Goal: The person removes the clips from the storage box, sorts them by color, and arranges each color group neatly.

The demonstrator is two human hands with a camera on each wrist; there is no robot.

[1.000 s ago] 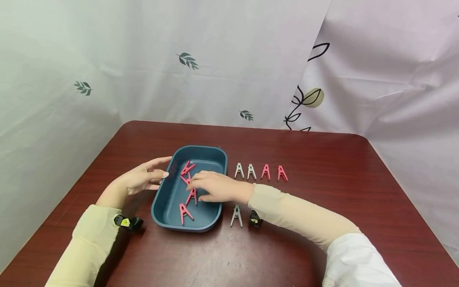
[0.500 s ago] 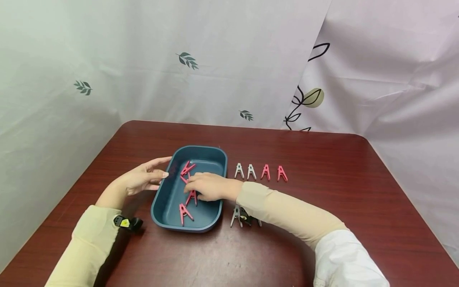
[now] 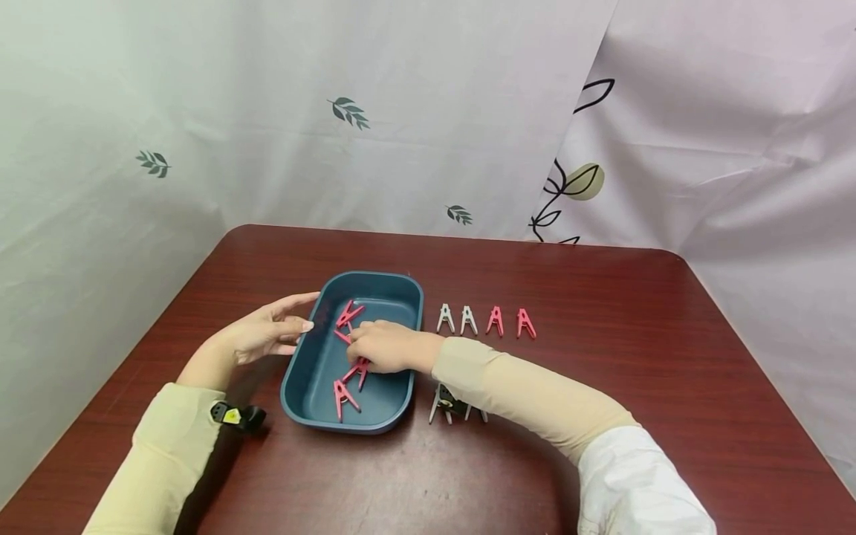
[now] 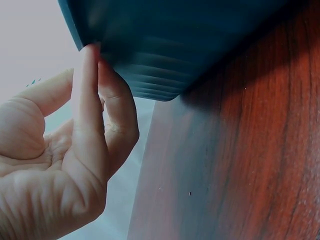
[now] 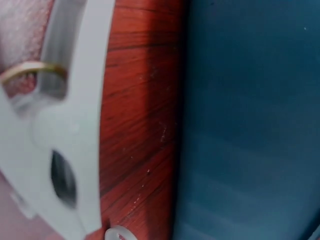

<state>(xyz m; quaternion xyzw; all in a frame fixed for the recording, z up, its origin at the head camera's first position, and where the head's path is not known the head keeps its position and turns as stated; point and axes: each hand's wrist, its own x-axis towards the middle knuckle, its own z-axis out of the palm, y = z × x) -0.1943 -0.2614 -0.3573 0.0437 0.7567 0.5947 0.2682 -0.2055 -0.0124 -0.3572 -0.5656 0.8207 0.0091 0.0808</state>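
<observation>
A blue rectangular bin (image 3: 307,422) stands on the table with several pink clothespins in it. My left hand (image 3: 267,333) holds its left rim, thumb at the edge and other fingers against the outer wall, as the left wrist view shows (image 4: 75,140). My right hand (image 3: 384,348) reaches in over the right side, fingers curled down on a pink clothespin (image 3: 362,375) whose upper part they hide. Another pink clothespin (image 3: 343,336) lies partly under the fingers. One more pink clothespin (image 3: 348,316) lies behind, and a pink clothespin (image 3: 345,399) in front.
Right of the bin, a row holds two grey clothespins (image 3: 446,318) and two pink clothespins (image 3: 495,321). Nearer, two grey clothespins (image 3: 436,405) are partly hidden by the right wrist camera (image 3: 451,402). A grey clothespin (image 5: 75,115) looms close in the right wrist view.
My right hand has moved slightly left and down, its fingers curling in on the pink clothespin, which has turned a little. The left hand keeps its place at the bin.
</observation>
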